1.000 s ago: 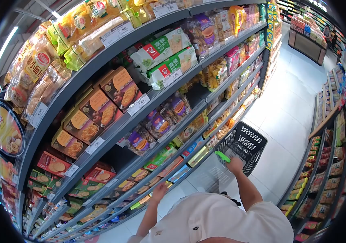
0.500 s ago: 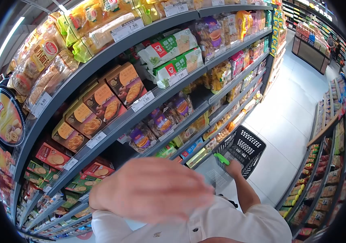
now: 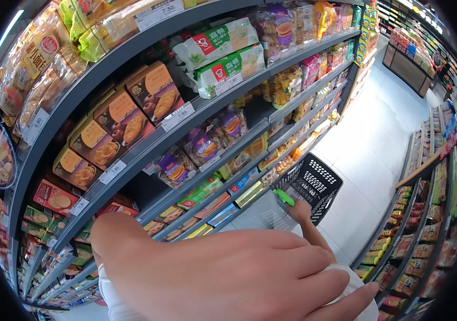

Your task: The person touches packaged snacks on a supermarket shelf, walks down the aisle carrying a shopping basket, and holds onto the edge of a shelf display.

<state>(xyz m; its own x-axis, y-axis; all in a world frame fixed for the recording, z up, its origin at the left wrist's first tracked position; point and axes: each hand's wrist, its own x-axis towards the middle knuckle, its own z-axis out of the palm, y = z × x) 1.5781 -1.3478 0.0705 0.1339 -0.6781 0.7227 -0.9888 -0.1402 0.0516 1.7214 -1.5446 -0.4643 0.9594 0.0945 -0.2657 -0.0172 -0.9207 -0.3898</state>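
Note:
My left hand (image 3: 223,273) is large and close to the camera, back of the hand up, crossing in front of my white shirt. Its fingers point right, loosely bent with gaps between them, and nothing shows in them; the palm side is hidden. My right hand (image 3: 300,210) is wrapped round the green handle (image 3: 284,197) of a black perforated shopping basket (image 3: 319,179), which hangs low beside the shelf. Little of the basket's inside shows, and I cannot make out any goods in it.
A long grey shelf unit (image 3: 207,125) curves along my left, with brown pastry boxes (image 3: 156,91), green-and-white packs (image 3: 228,69) and bagged bread (image 3: 35,59). Another stocked shelf (image 3: 405,246) lines the right. Pale tiled floor (image 3: 370,139) runs between, towards a display stand (image 3: 408,64).
My left hand has come closer to the camera and further right and down, looking larger now. Shelves and basket have shifted slightly up and left in view. My right hand keeps hold of the basket.

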